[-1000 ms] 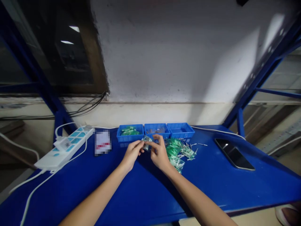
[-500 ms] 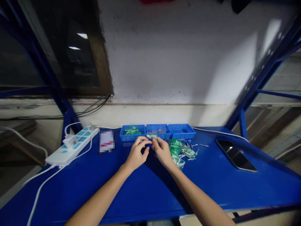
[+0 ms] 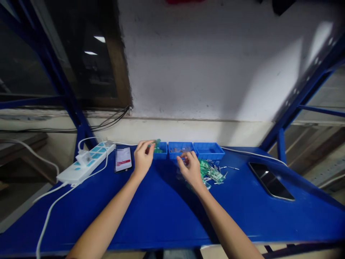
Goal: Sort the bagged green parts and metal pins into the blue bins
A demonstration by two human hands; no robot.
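My left hand (image 3: 143,160) is raised at the left blue bin (image 3: 163,155), pinching a small green packet (image 3: 157,141) between thumb and fingers. Other green pieces lie inside that bin, partly hidden by the hand. My right hand (image 3: 192,167) hovers in front of the middle blue bin (image 3: 174,155), fingers curled and thumb slightly apart, with nothing clearly held. Beside and partly behind it is a pile of green packets and slim metal-tipped pieces (image 3: 215,175) on the blue table (image 3: 161,216).
A right blue bin (image 3: 208,154) stands against the wall. On the left are a white power strip (image 3: 88,163) with trailing cables and a phone with a lit screen (image 3: 124,159). A dark phone (image 3: 271,181) lies at the right. Blue frame posts rise on both sides.
My hands have come apart. The left one moved left and up to the left bin with a green packet; the right one stayed near the pile, its fingers loosened.
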